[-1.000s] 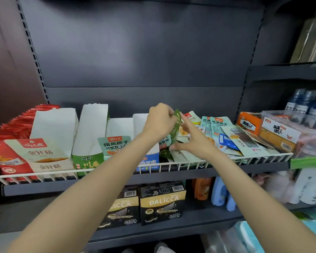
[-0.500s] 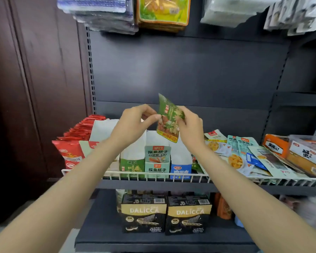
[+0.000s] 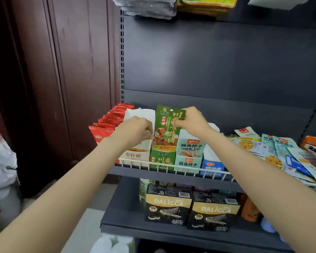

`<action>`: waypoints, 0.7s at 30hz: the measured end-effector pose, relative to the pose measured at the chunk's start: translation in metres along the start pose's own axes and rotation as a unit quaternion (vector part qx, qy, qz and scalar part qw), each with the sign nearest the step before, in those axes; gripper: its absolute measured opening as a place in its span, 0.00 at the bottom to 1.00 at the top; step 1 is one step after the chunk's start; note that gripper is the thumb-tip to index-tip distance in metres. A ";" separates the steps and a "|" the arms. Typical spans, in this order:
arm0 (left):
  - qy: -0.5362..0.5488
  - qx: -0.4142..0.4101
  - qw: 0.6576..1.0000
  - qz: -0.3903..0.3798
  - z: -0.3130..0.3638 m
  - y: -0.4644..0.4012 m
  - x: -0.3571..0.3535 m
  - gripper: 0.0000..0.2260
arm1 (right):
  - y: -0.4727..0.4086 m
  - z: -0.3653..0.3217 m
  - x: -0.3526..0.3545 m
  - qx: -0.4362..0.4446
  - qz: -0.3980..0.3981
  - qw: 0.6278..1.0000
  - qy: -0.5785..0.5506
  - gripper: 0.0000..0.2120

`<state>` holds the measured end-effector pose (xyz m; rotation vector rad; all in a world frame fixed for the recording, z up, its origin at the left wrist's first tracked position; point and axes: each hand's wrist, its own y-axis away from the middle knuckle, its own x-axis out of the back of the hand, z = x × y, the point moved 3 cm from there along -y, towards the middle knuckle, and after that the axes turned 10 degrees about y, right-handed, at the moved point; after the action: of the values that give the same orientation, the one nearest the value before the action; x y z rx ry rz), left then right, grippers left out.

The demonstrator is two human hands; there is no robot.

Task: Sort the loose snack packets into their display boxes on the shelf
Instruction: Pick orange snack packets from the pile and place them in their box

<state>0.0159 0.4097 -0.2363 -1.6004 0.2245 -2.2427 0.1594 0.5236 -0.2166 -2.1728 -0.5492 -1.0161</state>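
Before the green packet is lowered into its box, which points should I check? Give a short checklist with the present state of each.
1. Green packet held by right hand at its top edge: ok.
2. Packet upright, print facing forward: ok.
3. Packet above the matching green box: ok.
4. Left hand holding the box opening clear: cannot tell.
5. Free space inside the box: cannot tell.

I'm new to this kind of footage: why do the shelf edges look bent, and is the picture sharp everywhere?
Head view: the wide-angle lens bows the wire shelf rail and slants the wooden panel. Also in the head view, the green packet gripped by the right hand reads clearly, while the white bag and frame corners look soft. Lighting is dim and even, without harsh glare.
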 end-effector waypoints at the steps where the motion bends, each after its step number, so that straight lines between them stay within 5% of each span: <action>1: 0.007 0.000 1.000 -0.001 0.000 0.000 -0.001 0.06 | -0.001 0.000 -0.003 0.001 -0.016 1.000 0.011 0.08; 6: 0.028 -0.008 1.000 0.004 -0.003 0.000 -0.003 0.07 | 0.004 -0.004 -0.012 0.015 -0.104 0.993 0.058 0.15; 12: -0.024 0.004 1.000 0.014 -0.006 0.005 -0.002 0.14 | 0.008 -0.002 -0.019 0.069 -0.175 0.970 0.155 0.13; 21: 0.025 0.000 0.999 0.047 0.010 0.011 0.008 0.24 | 0.011 -0.002 -0.014 0.099 -0.176 0.969 0.144 0.08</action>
<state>0.0252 0.3973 -0.2291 -1.5018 0.3063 -2.2132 0.1565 0.5131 -0.2315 -1.7470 -0.8752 -1.3735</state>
